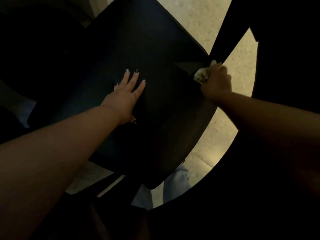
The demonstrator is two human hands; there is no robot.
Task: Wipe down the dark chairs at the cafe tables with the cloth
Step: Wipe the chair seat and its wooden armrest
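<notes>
Nearest to the camera, both bare forearms reach forward over a dark chair point(155, 49), with pale trouser legs and the floor point(199, 18) showing below its near corner. The left hand point(125, 99) lies flat on the seat, fingers straight and slightly spread, palm down; it seems to steady the chair and holds nothing. A little farther and to the right, the right hand point(217, 82) is curled tightly around a bunched light cloth point(201, 76), which sticks out from the fist toward the left and upward. The cloth is pressed at the right edge of the seat, just where a dark leg or frame bar point(223, 32) rises away from the seat corner toward the top of the view. This bar runs diagonally, from the cloth up and to the right, so its long axis points away from the right hand. I judge that the wiping is now at this joint, and the right hand is clearly the nearer one to continue along the bar or along the seat edge. Beyond, on the far right, another large dark shape, maybe a bench or a second chair, is too dim to identify.
</notes>
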